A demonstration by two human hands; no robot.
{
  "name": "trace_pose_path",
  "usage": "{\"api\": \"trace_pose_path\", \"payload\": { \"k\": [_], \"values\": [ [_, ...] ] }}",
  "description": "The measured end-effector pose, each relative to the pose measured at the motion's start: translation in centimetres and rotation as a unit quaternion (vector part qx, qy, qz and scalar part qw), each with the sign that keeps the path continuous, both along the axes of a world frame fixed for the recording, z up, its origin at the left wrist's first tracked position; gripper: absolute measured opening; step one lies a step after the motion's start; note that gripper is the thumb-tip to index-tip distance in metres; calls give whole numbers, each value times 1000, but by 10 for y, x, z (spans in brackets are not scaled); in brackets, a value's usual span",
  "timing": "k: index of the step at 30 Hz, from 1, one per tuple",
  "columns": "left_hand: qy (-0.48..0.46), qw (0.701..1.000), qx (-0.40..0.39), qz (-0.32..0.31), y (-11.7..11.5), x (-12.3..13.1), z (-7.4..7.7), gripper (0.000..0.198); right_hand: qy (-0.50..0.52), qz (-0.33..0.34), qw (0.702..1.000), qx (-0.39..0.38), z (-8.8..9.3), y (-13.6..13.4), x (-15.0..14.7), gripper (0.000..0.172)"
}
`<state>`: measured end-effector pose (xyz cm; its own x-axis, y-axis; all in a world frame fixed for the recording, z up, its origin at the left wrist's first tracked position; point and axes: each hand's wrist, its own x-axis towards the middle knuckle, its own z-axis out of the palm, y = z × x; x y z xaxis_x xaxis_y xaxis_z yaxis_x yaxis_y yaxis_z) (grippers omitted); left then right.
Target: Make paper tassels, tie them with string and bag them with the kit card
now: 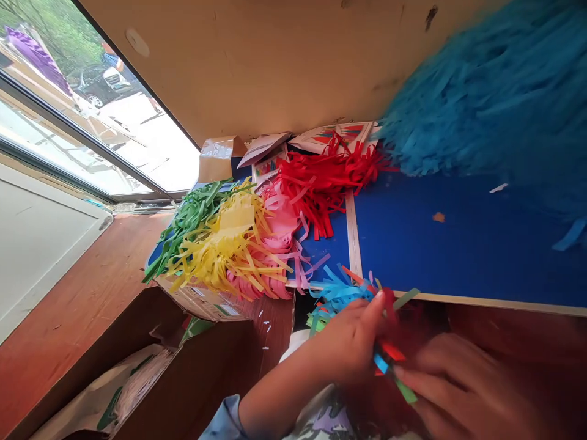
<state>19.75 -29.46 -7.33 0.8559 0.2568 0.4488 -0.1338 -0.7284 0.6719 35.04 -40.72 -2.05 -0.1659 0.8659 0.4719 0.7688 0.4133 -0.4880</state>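
My left hand (355, 336) is closed around a bundle of multicoloured paper strips (342, 292) in front of the table edge. Blue, green and red strip ends stick out on both sides of the fist. Smeared by motion, my right hand (463, 385) is at the lower right. Its fingertips pinch the near strip ends (403, 391), which are blue and green. Beyond my left hand, red fringed paper (328, 183), pink fringed paper (279, 226), yellow fringed paper (229, 238) and green fringed paper (192, 226) lie in heaps on the blue table (449, 250).
A large blue fringe mass (495, 98) covers the table's far right against the wall. Printed sheets (330, 137) and a brown packet (217, 157) lie at the back. On the floor, lower left, stands an open cardboard box (192, 379). A window (101, 116) is at upper left.
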Motion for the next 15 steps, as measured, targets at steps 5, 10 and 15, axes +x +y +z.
{"api": "trace_pose_path", "payload": {
  "k": [5, 10, 15],
  "values": [
    [-24, 998, -57, -6, 3, 1, -1, 89, 57, 18, 998, -14, 0, 4, -5, 24],
    [-52, 998, -27, -13, 6, 7, 2, 84, 38, -15, 999, -24, 1, 10, -4, 24],
    [-50, 999, 20, -2, 7, 8, 2, 78, -32, -30, 999, -5, 3, 11, -6, 29]
  ]
}}
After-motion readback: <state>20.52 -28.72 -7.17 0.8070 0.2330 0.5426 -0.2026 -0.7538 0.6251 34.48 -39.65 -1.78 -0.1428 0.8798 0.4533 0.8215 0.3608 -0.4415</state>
